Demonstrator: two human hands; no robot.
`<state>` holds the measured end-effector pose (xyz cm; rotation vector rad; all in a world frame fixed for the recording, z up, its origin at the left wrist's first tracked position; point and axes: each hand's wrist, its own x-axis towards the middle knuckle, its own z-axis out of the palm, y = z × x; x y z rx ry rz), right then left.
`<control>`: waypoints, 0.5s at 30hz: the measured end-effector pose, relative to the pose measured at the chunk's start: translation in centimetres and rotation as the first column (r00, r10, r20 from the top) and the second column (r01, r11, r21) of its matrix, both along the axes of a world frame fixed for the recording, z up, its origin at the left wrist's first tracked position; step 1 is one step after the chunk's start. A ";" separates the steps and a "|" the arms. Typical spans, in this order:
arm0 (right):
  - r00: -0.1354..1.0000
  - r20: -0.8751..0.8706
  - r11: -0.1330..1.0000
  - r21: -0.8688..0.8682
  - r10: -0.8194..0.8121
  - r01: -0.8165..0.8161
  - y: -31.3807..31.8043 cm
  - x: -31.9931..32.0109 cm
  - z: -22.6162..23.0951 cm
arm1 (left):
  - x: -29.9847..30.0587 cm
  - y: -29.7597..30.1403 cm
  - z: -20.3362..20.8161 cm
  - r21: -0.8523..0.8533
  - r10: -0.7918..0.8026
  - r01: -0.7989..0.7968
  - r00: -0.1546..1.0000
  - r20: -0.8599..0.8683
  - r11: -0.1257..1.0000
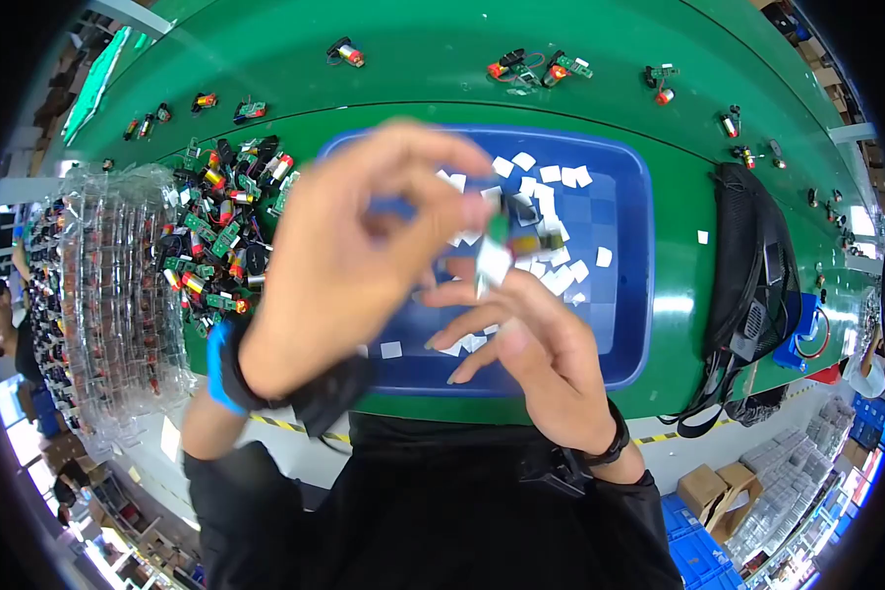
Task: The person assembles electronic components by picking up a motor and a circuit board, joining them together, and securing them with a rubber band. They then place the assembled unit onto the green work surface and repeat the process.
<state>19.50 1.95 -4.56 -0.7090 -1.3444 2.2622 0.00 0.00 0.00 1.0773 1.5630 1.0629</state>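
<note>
Looking at a green tabletop (678, 197) across most of the view, with a blue tray (649, 236) by the middle of the near edge. Next size down, seeing a stack of clear plastic trays (118, 295) at the left edge, with hazy reddish and dark bits inside, too jumbled to identify. Also a black bag (747, 265) toward the right edge, with straps trailing to the near edge; can't tell the contents.

Got a heap of motor-and-board parts (221, 231) between the clear stack and the blue tray, plus a few similar loose parts (346, 52) spaced out along the far side.

Seeing the left hand (344, 236) raised over the tray's left half — fingers curled, thumb tip right beside a small part. Right hand (551, 339) over the near right area, fingers loosely bent. Too blurry to tell about a grip with either.

Can make out that small part (526, 243) between the hands, above the tray's middle, green and yellow, with a white piece (492, 267) just beside.

Smallest of all: white squares (548, 207) scattered in the tray, thickest right of its middle, plus a lone white square (703, 237) on the tabletop, between tray and bag.
</note>
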 end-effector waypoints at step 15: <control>0.936 0.234 0.799 0.596 -0.264 0.076 0.6 0.5 -1.6 | 1.4 -6.8 -4.3 0.008 -0.077 0.077 0.997 0.013 0.997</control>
